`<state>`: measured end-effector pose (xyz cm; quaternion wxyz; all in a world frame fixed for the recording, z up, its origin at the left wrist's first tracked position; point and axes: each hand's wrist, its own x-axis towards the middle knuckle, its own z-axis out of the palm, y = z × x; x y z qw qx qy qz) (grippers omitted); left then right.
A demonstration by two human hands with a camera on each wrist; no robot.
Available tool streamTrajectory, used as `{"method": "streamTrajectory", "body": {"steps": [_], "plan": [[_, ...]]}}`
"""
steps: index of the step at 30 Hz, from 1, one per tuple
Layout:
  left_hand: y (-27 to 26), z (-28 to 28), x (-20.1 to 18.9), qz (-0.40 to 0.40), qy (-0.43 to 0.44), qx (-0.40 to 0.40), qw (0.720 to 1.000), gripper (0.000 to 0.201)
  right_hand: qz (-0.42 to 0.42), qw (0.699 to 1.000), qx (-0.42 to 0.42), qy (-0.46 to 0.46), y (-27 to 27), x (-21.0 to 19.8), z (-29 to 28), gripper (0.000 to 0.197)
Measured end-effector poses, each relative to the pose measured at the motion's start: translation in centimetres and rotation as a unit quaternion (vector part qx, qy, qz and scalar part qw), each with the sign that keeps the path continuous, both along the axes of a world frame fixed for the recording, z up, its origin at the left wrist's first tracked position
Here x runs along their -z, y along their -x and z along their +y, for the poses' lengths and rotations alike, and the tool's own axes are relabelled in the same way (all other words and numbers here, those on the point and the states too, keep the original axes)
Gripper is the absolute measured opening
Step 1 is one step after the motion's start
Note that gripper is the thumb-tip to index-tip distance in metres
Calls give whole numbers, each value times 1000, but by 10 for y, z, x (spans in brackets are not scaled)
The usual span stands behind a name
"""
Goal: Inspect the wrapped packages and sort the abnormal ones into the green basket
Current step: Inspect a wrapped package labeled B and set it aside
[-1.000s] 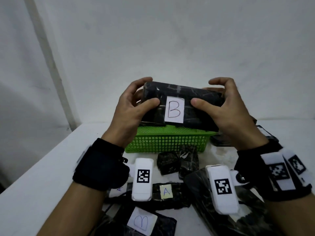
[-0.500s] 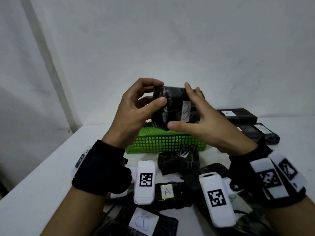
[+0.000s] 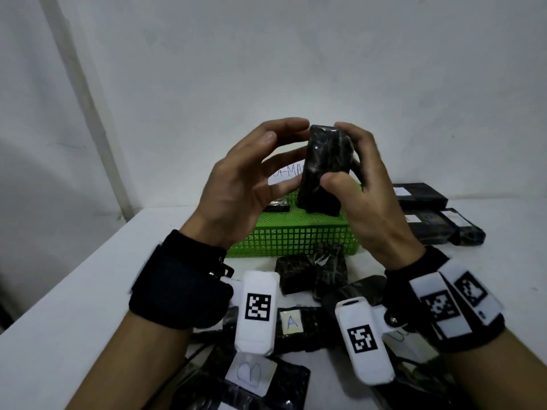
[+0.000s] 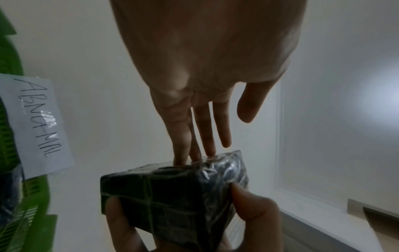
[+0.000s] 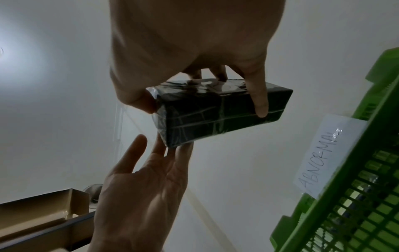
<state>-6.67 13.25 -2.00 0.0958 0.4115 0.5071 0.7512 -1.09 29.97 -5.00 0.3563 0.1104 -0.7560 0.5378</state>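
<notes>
probably for inspection, right hand (image 3: 364, 184) pinches the wrapped package (image 3: 324, 170) upright above the green basket (image 3: 293, 236); left hand (image 3: 245, 184), fingers straight, steadies its end.

Head view looks down from above; both wrist views look up close, sharing the green basket (image 3: 291, 238).

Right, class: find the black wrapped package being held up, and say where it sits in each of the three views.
Head: package at centre, upright, above the green basket.
Left wrist: package at lower centre.
Right wrist: package at centre, slightly above the middle.
Shared landmark: the paper sign reading ABNORMAL on the basket, partly hidden in the head view.
</notes>
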Motion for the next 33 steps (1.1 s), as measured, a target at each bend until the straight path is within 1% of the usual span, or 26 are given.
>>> {"method": "streamTrajectory", "body": {"steps": [2,3,4,6,8,10,11,12,14,15,16,18,19,22,24,26,28,31,33], "plan": [[4,0,1,-32,19,-28,999,44,7,1000,10,-22,1,2,1,78],[5,0,1,-46,47,-49,997,52,9,999,6,-38,2,2,1,79],[5,-1,1,-53,90,-70,992,60,11,998,-7,-58,2,2,2,81],[7,-5,3,-49,177,-73,980,69,14,993,-50,-107,2,2,4,86],[8,-8,5,-45,216,-46,974,64,6,986,-80,-146,1,4,6,92],[10,-10,7,-50,204,-23,977,52,-6,983,-88,-161,1,3,8,100],[13,-10,9,-52,193,-19,980,52,-17,985,-86,-147,0,1,8,103],[15,-9,10,-50,184,-22,981,54,-31,990,-76,-112,-2,-3,6,103],[19,-6,13,-34,173,-30,984,56,-69,997,-46,11,-4,-12,6,103],[19,-5,15,-19,173,-31,984,58,-94,993,-38,61,-2,-15,9,106],[19,-5,16,-2,180,-28,983,62,-118,989,-39,84,-1,-16,14,110],[17,-3,18,39,209,-24,977,71,-149,984,-50,78,1,-15,21,119],[16,-2,19,58,221,-24,973,72,-151,984,-49,74,3,-13,23,119],[15,1,22,65,220,-24,973,71,-111,989,-31,93,3,-12,22,99],[16,2,24,61,213,-15,975,72,-88,992,-15,94,3,-13,22,96],[16,3,25,66,208,-11,976,73,-83,993,-9,89,1,-14,23,96],[19,4,27,80,204,-24,975,77,-85,992,-29,84,0,-14,24,97],[25,4,30,116,202,-52,971,87,-91,991,-81,48,-3,-15,24,99],[29,2,30,151,203,-84,964,93,-109,982,-134,76,-5,-19,22,95]]}}
